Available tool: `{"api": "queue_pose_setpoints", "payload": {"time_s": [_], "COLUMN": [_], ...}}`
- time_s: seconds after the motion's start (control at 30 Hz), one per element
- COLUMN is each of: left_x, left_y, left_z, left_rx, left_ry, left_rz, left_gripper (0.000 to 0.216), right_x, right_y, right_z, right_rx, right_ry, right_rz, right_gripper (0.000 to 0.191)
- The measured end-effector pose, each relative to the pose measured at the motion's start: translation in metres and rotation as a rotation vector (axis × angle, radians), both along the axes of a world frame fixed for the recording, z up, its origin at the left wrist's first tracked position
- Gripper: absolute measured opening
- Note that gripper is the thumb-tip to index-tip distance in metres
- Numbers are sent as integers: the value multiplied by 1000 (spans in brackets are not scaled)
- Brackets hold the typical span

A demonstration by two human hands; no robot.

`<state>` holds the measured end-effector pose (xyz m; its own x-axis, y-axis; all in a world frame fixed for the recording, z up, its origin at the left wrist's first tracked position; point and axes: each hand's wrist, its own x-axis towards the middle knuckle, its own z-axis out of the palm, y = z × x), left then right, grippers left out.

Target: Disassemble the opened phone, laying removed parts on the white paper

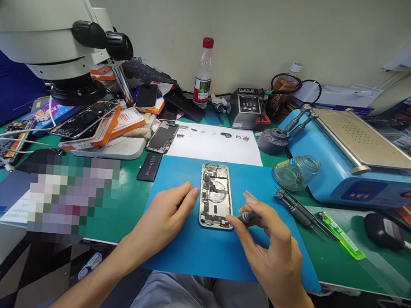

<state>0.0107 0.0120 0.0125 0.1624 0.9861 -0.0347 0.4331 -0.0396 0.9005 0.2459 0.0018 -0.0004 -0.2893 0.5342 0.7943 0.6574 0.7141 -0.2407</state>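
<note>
An opened smartphone (225,206) lies on the blue mat (172,256), its inside facing up, with a battery bay and circuit parts showing. Beside its left edge rests my left hand (168,213), fingers curled and thumb pressed against the index finger; anything inside is hidden. My right hand (273,240) is closed around a dark-handled screwdriver (249,217) at the phone's lower right corner. A small flat metallic piece (249,195) shows by the right index finger; whether it is held cannot be made out.
A white sheet (213,147) with several small parts lies behind the phone. A screen (163,137) and a black battery (149,166) lie left. Screwdrivers (293,208), a glass jar (296,172), a green cutter (341,235) and a blue heating plate (354,156) stand right; a microscope (58,33) overhangs left.
</note>
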Motion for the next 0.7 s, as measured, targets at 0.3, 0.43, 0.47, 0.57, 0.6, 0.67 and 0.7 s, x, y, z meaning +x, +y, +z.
{"api": "queue_pose_setpoints", "payload": {"time_s": [0.3,0.43,0.47,0.57,0.6,0.67,0.7], "left_x": [-4,-15,-18,-24,-25,-25,-23], "left_y": [1,7,13,47,62,97,114], "left_z": [0,20,26,43,46,49,48], "left_rx": [18,97,148,277,300,346,360], "left_ry": [-34,37,96,247,276,349,393], "left_rz": [22,69,85,115,119,128,135], "left_gripper": [48,41,38,30,29,22,19], "right_x": [1,4,4,3,3,2,2], "right_y": [0,0,1,2,2,2,1], "right_z": [4,0,-1,0,1,2,3], "right_rx": [-103,-73,-56,-64,-74,-70,-59], "right_ry": [3,-18,-28,-23,-17,-19,-25], "right_rz": [98,95,92,87,87,79,73], "right_gripper": [54,62,64,59,57,55,55]}}
